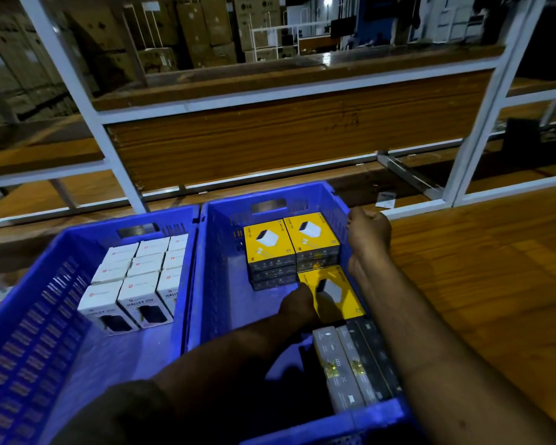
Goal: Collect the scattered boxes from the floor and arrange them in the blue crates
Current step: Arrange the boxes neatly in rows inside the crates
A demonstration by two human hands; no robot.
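Observation:
Two blue crates stand side by side on the wooden floor. The left crate (pixel 26 316) holds several white boxes (pixel 135 277) in rows. In the right crate (pixel 270 200), two stacks of yellow boxes (pixel 291 239) sit at the far end. My left hand (pixel 299 303) reaches into that crate and holds a single yellow box (pixel 341 293) lying in front of the stacks. Over the crate's right rim, my right hand (pixel 369 232) grips the wall with curled fingers. Grey and black boxes (pixel 353 367) stand on edge at the near right corner.
A white metal rack (pixel 270 94) with wooden shelves stands just behind the crates. A small white card (pixel 385 200) lies under the rack. Bare wooden floor (pixel 479 268) spreads to the right. Stacked cardboard cartons (pixel 206 24) fill the dim background.

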